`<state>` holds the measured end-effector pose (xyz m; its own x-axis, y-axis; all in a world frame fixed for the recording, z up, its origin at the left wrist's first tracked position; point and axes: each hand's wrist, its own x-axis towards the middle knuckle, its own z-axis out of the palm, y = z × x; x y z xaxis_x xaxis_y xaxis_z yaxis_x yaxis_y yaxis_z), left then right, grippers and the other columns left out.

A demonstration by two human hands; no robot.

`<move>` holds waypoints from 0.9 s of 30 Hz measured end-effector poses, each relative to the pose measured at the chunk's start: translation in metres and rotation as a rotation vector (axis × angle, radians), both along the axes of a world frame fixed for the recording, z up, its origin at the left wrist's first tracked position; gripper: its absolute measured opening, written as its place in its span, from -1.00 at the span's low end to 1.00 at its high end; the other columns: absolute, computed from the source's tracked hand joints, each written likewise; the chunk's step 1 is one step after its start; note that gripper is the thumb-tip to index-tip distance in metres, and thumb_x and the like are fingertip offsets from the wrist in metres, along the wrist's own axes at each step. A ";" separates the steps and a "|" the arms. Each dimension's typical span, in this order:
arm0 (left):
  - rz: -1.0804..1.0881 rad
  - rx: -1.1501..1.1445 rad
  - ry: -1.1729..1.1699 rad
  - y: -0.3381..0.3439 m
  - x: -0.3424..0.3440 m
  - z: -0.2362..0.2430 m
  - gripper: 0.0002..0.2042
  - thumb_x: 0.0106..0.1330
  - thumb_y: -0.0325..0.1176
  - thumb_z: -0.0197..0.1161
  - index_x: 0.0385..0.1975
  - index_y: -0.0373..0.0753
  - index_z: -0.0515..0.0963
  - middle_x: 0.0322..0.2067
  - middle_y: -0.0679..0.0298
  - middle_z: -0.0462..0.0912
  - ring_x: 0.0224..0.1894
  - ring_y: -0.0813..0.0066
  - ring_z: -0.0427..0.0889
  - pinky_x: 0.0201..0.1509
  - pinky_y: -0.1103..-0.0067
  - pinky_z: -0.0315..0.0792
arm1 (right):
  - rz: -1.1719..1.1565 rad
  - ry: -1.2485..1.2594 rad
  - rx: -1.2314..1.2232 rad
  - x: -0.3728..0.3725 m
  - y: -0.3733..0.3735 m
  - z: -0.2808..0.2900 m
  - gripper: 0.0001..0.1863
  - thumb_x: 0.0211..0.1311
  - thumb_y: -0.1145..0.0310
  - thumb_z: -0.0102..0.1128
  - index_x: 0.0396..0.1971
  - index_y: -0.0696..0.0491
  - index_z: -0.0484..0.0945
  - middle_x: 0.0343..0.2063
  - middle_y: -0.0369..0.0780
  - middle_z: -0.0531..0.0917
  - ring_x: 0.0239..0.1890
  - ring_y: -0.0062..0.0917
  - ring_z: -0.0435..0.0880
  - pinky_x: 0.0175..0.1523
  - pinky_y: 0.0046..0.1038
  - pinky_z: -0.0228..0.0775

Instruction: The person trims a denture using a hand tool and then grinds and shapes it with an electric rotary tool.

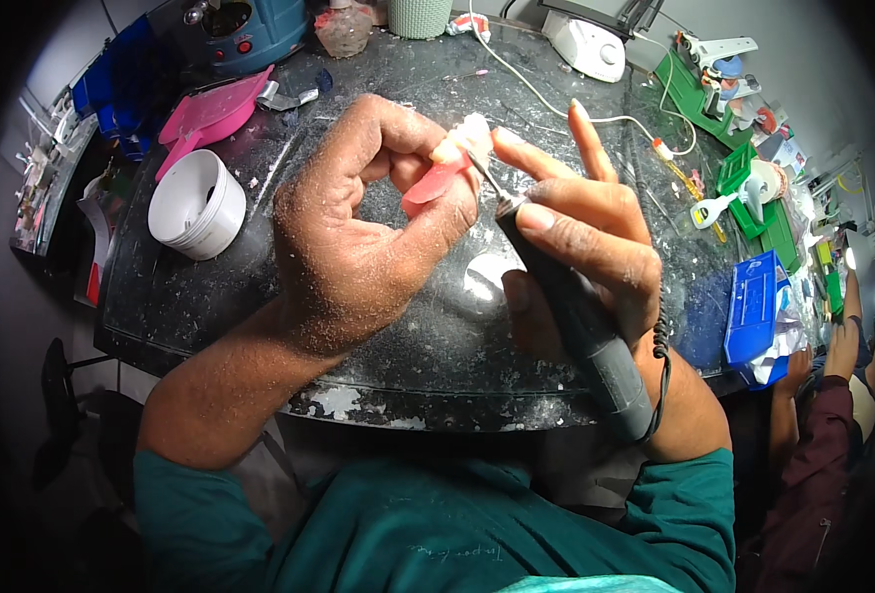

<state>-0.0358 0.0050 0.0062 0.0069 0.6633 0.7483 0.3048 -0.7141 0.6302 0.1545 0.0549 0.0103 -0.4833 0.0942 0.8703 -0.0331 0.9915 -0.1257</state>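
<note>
My left hand (344, 232), dusted with powder, holds a small pink dental piece (431, 188) with whitish teeth (465, 133) between thumb and curled fingers, above the worktop. My right hand (596, 257) grips a black rotary handpiece (596, 356) with a coiled cord, held diagonally. Its thin metal bit (487, 176) is at the piece, though whether it touches is unclear. My right index finger lies along the handpiece, while other fingers rise toward the piece.
The speckled dark worktop (200, 321) holds a white tub (196, 205), pink dustpan (210, 109), blue machine (255, 30), white control box (586, 44), green trays (779, 237) and blue tray (751, 306). Cables cross the back. Other people's arms (838, 336) are at the far right.
</note>
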 end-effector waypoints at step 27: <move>0.119 0.037 -0.046 0.002 0.005 0.001 -0.81 0.12 -0.62 0.33 -0.32 -0.28 0.48 -0.49 0.41 0.49 -0.46 0.77 0.41 -0.33 0.75 0.37 | 0.041 -0.041 0.021 -0.001 0.002 -0.001 -0.60 0.26 0.32 0.28 0.03 0.01 0.34 -0.16 -0.10 0.51 0.09 0.08 0.57 0.36 0.31 -0.06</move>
<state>-0.0308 0.0065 0.0070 -0.1050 0.6294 0.7699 0.3600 -0.6976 0.6195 0.1536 0.0564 0.0089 -0.5219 0.0560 0.8512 -0.0685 0.9919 -0.1072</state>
